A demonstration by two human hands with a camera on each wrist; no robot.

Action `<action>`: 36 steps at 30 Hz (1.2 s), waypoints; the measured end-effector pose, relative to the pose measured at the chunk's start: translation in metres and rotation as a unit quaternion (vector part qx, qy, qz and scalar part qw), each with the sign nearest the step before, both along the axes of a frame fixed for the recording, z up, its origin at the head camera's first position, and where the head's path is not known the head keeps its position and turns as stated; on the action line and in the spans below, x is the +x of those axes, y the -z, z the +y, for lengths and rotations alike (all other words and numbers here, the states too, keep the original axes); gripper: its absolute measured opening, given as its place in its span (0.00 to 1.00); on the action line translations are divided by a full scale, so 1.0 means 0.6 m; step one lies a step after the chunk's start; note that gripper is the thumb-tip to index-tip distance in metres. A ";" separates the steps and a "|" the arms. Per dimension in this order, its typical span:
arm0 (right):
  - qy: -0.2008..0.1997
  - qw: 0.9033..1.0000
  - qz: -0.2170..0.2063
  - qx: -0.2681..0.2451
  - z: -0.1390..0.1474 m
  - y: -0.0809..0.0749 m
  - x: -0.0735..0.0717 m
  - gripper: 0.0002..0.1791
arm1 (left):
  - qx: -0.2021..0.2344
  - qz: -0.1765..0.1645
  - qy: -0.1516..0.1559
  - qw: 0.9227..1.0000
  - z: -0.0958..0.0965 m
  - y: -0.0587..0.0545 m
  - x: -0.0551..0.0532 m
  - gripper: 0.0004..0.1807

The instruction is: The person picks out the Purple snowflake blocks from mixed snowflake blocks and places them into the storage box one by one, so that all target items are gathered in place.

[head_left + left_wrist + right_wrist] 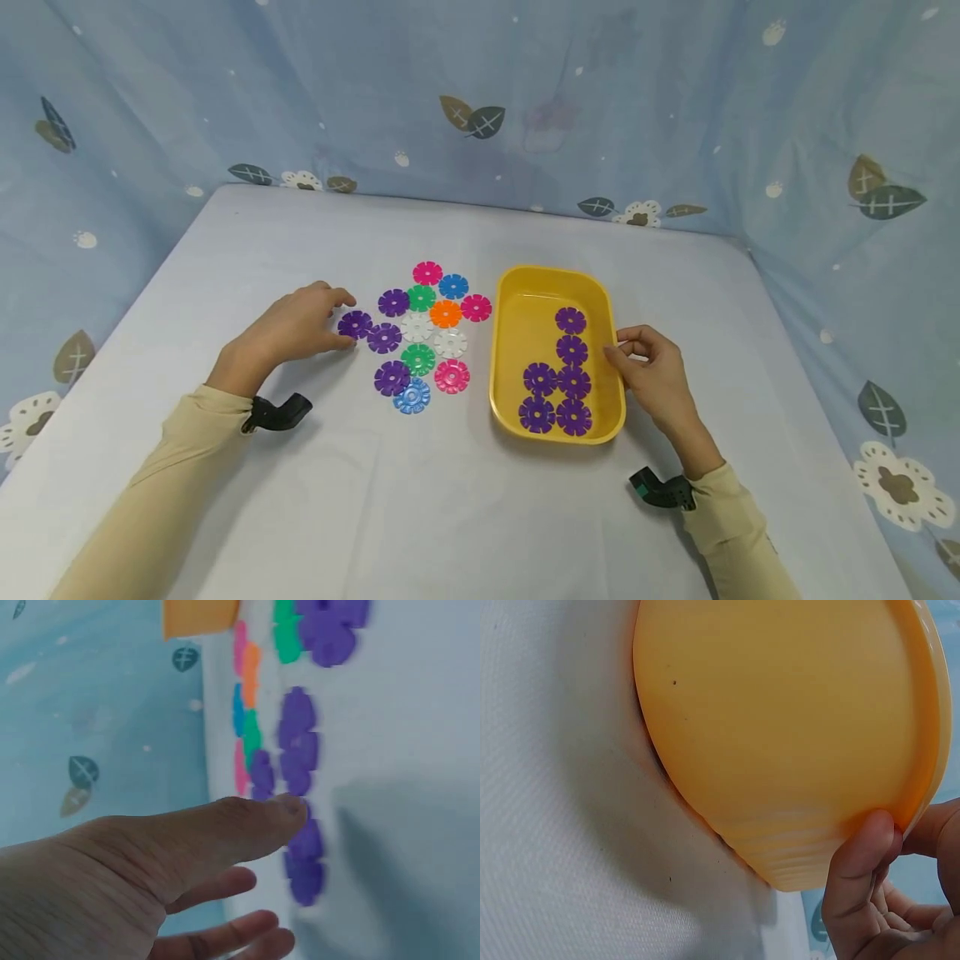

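My left hand (296,323) reaches in over the left end of a spread of slotted plastic discs. Its thumb and index finger are parted on either side of a purple disc (355,325), which lies on the white tabletop. In the left wrist view the thumb (259,825) overlaps that disc, with the other fingers spread below. On the other side, my right hand (651,375) pinches the right rim of a yellow tray (517,333). Several purple discs (573,382) lie inside the tray, toward its front and right.
Between left hand and tray lie more discs: pink (452,377), orange (446,314), green (418,360), white (450,342), blue (412,396) and purple (392,378). A blue patterned cloth (540,100) hangs behind the table and at its sides.
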State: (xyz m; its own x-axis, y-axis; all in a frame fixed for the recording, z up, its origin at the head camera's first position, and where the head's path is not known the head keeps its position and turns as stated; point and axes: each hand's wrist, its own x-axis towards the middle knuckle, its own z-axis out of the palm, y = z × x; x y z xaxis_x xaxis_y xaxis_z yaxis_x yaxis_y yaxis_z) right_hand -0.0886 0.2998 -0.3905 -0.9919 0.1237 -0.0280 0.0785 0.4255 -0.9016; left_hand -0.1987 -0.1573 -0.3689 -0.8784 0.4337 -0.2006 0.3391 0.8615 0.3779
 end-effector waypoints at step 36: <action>0.006 1.000 0.002 -0.001 0.000 0.004 0.002 0.20 | 0.062 -0.035 -0.032 0.997 -0.009 0.047 -0.027 0.28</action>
